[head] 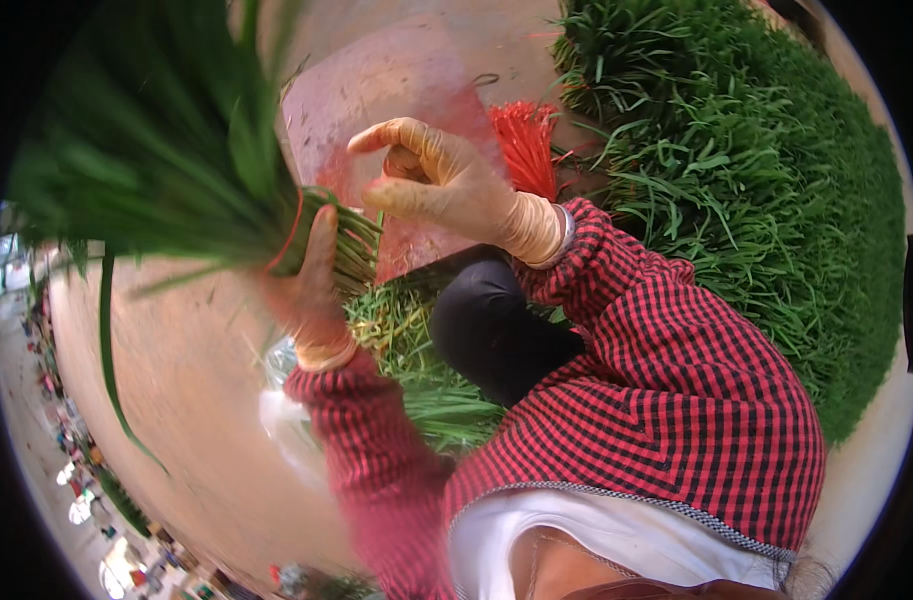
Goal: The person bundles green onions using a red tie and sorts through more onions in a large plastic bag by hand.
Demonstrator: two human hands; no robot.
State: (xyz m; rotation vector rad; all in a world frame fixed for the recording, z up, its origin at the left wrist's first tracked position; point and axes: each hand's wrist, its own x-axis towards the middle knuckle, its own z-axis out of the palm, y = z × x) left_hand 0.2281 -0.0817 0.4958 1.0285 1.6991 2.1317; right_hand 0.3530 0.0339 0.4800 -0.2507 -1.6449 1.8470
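My left hand [306,281], in a pale thin glove, grips a bundle of long-leaved green vegetables [171,165] near its stem end. A red tie [291,236] circles the bundle just above the hand. Its cut stems [357,244] point right, towards my other hand, while the leaves fan out to the upper left, blurred. My right hand [441,176], gloved too, is raised beside the stems. Its thumb and forefinger are apart with nothing visible between them, and the other fingers are curled. Below it lies a pinkish flat board [336,105], partly covered by my hands.
A bunch of red ties [528,146] lies right of the board. Many greens [749,187] are massed along the right side. Loose leaves and trimmings [396,322] lie by my dark-clothed knee [494,322]. Clear plastic [284,420] rests on the brown floor [194,390].
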